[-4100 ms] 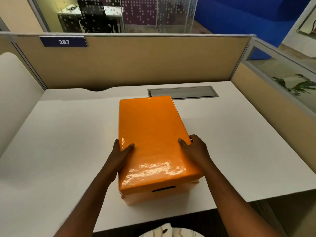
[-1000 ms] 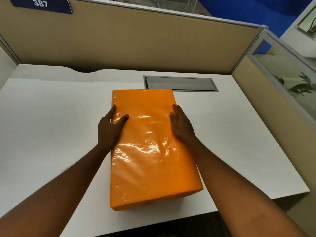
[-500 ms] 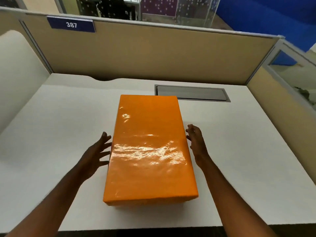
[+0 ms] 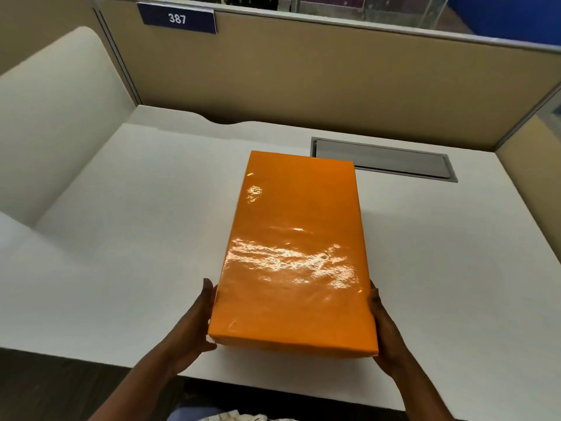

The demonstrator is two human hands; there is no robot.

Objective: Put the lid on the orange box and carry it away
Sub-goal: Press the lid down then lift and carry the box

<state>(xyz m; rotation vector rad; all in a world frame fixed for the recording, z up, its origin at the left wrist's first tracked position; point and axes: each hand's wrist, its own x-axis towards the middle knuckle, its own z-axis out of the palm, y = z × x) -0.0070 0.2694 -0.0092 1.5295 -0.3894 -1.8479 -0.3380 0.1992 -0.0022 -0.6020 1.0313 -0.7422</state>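
The orange box (image 4: 294, 253) with its glossy lid on stands lengthwise on the white desk (image 4: 127, 238), its near end close to the front edge. My left hand (image 4: 197, 323) presses flat against the box's left side near the front corner. On the opposite side my right hand (image 4: 384, 332) grips the right front corner. The fingers of both hands are mostly hidden under or behind the box. Whether the box rests on the desk or is slightly raised, I cannot tell.
A grey cable hatch (image 4: 382, 161) is set into the desk just behind the box. Beige partition walls (image 4: 303, 80) close the desk at the back and both sides, with a blue sign "387" (image 4: 176, 18). Dark floor shows below the front edge.
My hands went from pressing on the lid to hovering beside the box, and now clasp its two sides near the front end. The camera has come closer.
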